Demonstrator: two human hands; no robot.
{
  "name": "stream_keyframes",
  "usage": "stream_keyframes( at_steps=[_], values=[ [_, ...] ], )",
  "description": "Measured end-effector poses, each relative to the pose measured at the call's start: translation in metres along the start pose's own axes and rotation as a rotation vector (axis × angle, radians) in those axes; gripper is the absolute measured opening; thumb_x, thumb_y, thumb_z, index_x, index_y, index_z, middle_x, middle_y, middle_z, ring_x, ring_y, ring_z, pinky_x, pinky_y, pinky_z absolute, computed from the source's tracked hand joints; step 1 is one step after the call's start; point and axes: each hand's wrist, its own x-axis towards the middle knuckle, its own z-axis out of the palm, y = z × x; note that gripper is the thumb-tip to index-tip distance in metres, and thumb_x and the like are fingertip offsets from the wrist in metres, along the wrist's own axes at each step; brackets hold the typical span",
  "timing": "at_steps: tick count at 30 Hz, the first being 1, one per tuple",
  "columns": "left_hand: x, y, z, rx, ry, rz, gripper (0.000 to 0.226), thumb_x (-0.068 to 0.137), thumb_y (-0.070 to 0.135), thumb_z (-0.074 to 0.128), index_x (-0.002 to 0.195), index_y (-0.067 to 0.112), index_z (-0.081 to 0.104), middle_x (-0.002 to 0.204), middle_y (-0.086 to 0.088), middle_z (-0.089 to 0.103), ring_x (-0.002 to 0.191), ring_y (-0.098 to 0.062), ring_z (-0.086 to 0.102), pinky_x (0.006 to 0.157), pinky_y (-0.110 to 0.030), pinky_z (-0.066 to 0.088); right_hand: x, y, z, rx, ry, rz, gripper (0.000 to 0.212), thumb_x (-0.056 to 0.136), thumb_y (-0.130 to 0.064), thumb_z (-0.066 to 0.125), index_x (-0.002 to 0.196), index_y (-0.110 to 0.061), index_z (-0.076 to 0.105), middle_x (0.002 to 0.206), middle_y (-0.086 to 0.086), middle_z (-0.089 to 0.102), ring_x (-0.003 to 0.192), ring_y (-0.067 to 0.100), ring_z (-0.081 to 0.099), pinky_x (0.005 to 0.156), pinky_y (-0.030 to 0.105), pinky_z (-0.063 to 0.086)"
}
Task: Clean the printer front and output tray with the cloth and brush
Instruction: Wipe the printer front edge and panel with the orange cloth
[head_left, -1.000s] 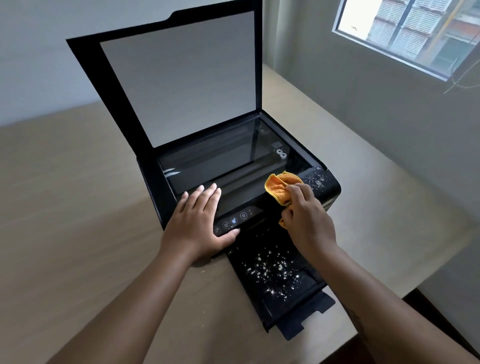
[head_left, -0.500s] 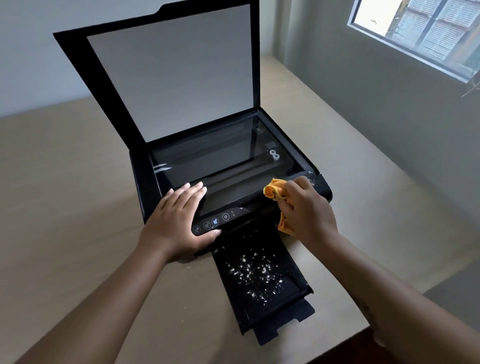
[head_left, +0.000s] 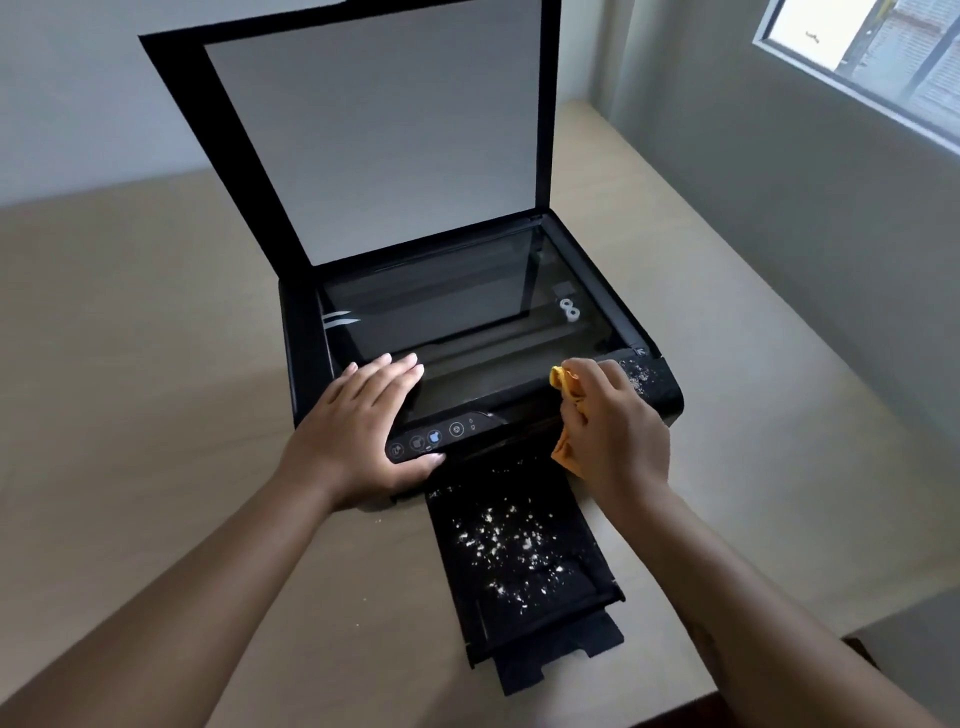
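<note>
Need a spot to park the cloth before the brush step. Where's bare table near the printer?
Bare table lies left of the printer, and more lies right of it toward the wall. The front is crowded: left hand on the panel, right hand holding the cloth, and the tray covered in white crumbs.

A black printer (head_left: 306, 374) sits mid-table (head_left: 130, 338), its raised scanner lid (head_left: 363, 130) walling off the back; bare tabletop lies open on both sides; the crumb-strewn output tray (head_left: 519, 545) juts toward the viewer; the left hand (head_left: 358, 431) covers the front left corner, the right hand (head_left: 613, 431) the front right.
</note>
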Motion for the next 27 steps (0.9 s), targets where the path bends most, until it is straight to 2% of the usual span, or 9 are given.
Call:
stream_keyframes(
  at_steps=[5, 8, 12, 15, 19, 23, 27],
  values=[
    [0.001, 0.0, 0.0, -0.009, -0.02, 0.008, 0.103, 0.074, 0.081, 0.041, 0.155, 0.02, 0.022, 0.162, 0.008, 0.019, 0.149, -0.011, 0.01, 0.122, -0.037, 0.008, 0.001, -0.01, 0.01, -0.008, -0.133, -0.25, 0.01, 0.093, -0.03, 0.062, 0.101, -0.024, 0.063, 0.099, -0.011, 0.054, 0.056, 0.017, 0.056, 0.044, 0.027, 0.043],
    [0.0, -0.001, -0.002, -0.054, -0.03, 0.012, 0.107, 0.074, 0.082, 0.042, 0.157, 0.02, 0.014, 0.163, 0.007, 0.014, 0.15, -0.01, 0.008, 0.122, -0.034, 0.004, 0.008, -0.008, 0.009, -0.03, -0.091, -0.128, 0.01, 0.094, -0.032, 0.059, 0.095, -0.023, 0.063, 0.1, -0.012, 0.051, 0.052, 0.017, 0.048, 0.044, 0.02, 0.03],
    [-0.013, -0.02, -0.007, -0.003, -0.059, -0.047, 0.117, 0.069, 0.09, 0.036, 0.157, 0.02, 0.004, 0.164, 0.007, 0.004, 0.15, -0.01, 0.0, 0.122, -0.034, 0.0, -0.003, -0.037, 0.024, -0.01, -0.163, -0.254, 0.012, 0.091, -0.027, 0.059, 0.1, -0.021, 0.064, 0.105, -0.013, 0.053, 0.058, 0.019, 0.057, 0.048, 0.03, 0.047],
    [-0.026, -0.036, -0.008, 0.001, -0.072, -0.086, 0.12, 0.067, 0.093, 0.033, 0.157, 0.018, 0.004, 0.164, 0.007, -0.001, 0.15, -0.007, -0.007, 0.122, -0.032, -0.002, -0.003, -0.046, 0.027, 0.003, -0.215, -0.259, 0.013, 0.092, -0.031, 0.056, 0.101, -0.025, 0.063, 0.11, -0.015, 0.053, 0.062, 0.017, 0.06, 0.052, 0.031, 0.049],
    [-0.028, -0.036, -0.006, -0.068, -0.052, -0.085, 0.119, 0.068, 0.09, 0.04, 0.157, 0.017, 0.01, 0.164, 0.007, 0.001, 0.149, -0.006, -0.009, 0.121, -0.03, -0.003, -0.007, -0.048, 0.03, 0.005, -0.196, -0.25, 0.015, 0.092, -0.03, 0.057, 0.105, -0.027, 0.064, 0.108, -0.016, 0.055, 0.066, 0.015, 0.061, 0.053, 0.03, 0.049],
    [-0.028, -0.035, -0.005, -0.099, -0.037, -0.098, 0.119, 0.068, 0.089, 0.041, 0.157, 0.015, 0.013, 0.164, 0.005, 0.004, 0.15, -0.009, -0.005, 0.121, -0.03, -0.004, -0.015, -0.08, 0.042, 0.053, -0.249, -0.457, 0.018, 0.091, -0.028, 0.056, 0.106, -0.025, 0.064, 0.108, -0.014, 0.06, 0.075, 0.016, 0.064, 0.054, 0.034, 0.052],
    [-0.025, -0.038, -0.007, -0.096, -0.098, -0.105, 0.118, 0.063, 0.074, 0.05, 0.156, 0.017, 0.007, 0.165, 0.003, 0.001, 0.149, -0.007, -0.009, 0.117, -0.022, -0.011, -0.023, -0.108, 0.055, 0.036, -0.38, -0.644, 0.03, 0.09, -0.027, 0.05, 0.118, -0.026, 0.06, 0.118, -0.013, 0.058, 0.084, 0.019, 0.065, 0.062, 0.037, 0.054]
  ],
)
